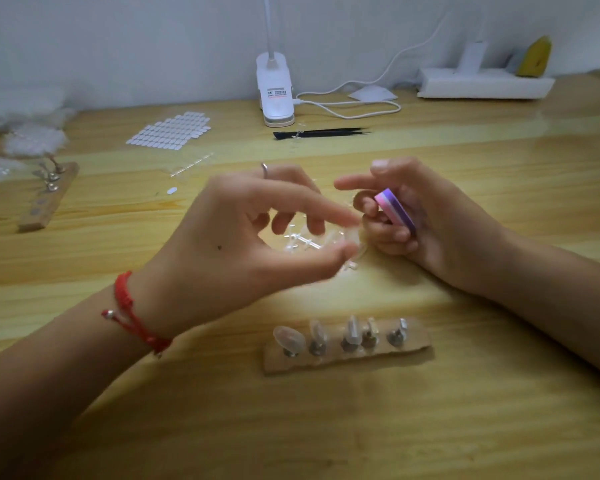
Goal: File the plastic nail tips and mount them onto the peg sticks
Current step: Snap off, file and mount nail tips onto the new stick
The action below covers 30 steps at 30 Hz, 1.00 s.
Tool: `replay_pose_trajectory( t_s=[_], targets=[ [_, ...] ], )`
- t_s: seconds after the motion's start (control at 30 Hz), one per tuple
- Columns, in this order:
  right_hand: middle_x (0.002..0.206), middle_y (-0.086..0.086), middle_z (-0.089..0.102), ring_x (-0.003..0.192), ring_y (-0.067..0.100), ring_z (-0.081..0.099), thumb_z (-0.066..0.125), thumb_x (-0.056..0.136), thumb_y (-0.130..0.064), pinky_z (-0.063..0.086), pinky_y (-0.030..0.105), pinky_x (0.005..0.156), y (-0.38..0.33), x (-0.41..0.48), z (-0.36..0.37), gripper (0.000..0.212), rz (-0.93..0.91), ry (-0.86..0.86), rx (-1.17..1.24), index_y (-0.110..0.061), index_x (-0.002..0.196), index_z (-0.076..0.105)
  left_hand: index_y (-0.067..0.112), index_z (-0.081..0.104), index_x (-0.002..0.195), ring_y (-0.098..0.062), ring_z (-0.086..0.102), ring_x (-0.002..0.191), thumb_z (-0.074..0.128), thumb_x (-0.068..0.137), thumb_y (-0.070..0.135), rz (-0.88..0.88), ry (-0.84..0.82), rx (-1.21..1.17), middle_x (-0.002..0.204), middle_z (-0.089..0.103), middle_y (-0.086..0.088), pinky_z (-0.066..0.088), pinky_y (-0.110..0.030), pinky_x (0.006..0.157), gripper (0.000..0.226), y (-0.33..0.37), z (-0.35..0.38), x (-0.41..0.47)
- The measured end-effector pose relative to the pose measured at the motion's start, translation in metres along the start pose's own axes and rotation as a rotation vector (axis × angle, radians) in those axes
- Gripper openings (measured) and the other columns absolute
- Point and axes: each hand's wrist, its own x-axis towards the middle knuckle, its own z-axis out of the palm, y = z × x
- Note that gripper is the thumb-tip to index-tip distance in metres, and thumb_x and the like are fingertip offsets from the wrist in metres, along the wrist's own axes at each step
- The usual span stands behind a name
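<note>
Light wooden table (465, 410) stands against a white wall (118, 46), with a white clip lamp (275, 88), black tweezers (323, 133) and a sheet of stickers (168, 130) at the back. Over its middle the left hand (243, 244) pinches a clear, blurred nail tip (352, 234) between thumb and forefinger, just beside the right hand (426, 226), whose curled fingers grip a pink and purple file (395, 211). Nearer the person, a wooden board (420, 348) carries a row of pegs (349, 337), some with clear tips on them.

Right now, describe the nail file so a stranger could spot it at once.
On the wooden desk, find the right hand near the middle. The nail file is gripped in it. It is the only pink-and-purple striped block, unlike the clear plastic pieces beside it.
</note>
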Motion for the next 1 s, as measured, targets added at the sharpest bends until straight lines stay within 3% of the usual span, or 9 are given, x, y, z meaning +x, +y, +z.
replay_pose_trajectory(
  t_s=[0.07,0.2,0.47,1.0],
  targets=[
    [0.066,-0.007,0.043,0.046,0.006,0.027,0.057,0.079,-0.038,0.017,0.019,0.041,0.001,0.000,0.000,0.030,-0.001,0.009,-0.003,-0.018,0.096,0.073,0.033,0.076,0.088,-0.013,0.052,0.069,0.077,0.070,0.041,-0.035,-0.130,0.001,0.068,0.056,0.011,0.035,-0.017,0.064,0.019,0.010,0.003,-0.004],
    [0.067,-0.006,0.040,0.048,0.007,0.025,0.058,0.081,-0.034,0.014,0.022,0.043,0.001,-0.001,0.001,0.030,-0.010,0.009,-0.039,-0.016,0.098,0.074,0.048,0.072,0.078,-0.010,0.049,0.070,0.067,0.064,0.059,-0.048,-0.234,0.260,0.064,0.050,0.009,0.037,-0.029,0.065,0.019,0.024,0.012,-0.013],
    [0.067,-0.006,0.041,0.049,0.007,0.024,0.057,0.073,-0.035,0.016,0.021,0.042,-0.001,-0.002,0.002,0.034,-0.006,0.010,-0.032,-0.017,0.095,0.075,0.049,0.070,0.070,-0.003,0.041,0.060,0.054,0.063,0.070,-0.091,-0.241,0.477,0.054,0.045,0.012,0.033,-0.028,0.059,0.027,0.035,0.013,-0.015],
    [0.065,-0.008,0.043,0.047,0.006,0.027,0.056,0.083,-0.028,0.017,0.020,0.041,0.000,-0.002,0.002,0.022,-0.004,0.028,-0.026,-0.022,0.084,0.078,0.047,0.072,0.077,0.006,0.039,0.054,0.053,0.066,0.067,-0.104,-0.269,0.531,0.053,0.040,0.014,0.035,-0.024,0.060,0.030,0.040,0.015,-0.018]
  ],
)
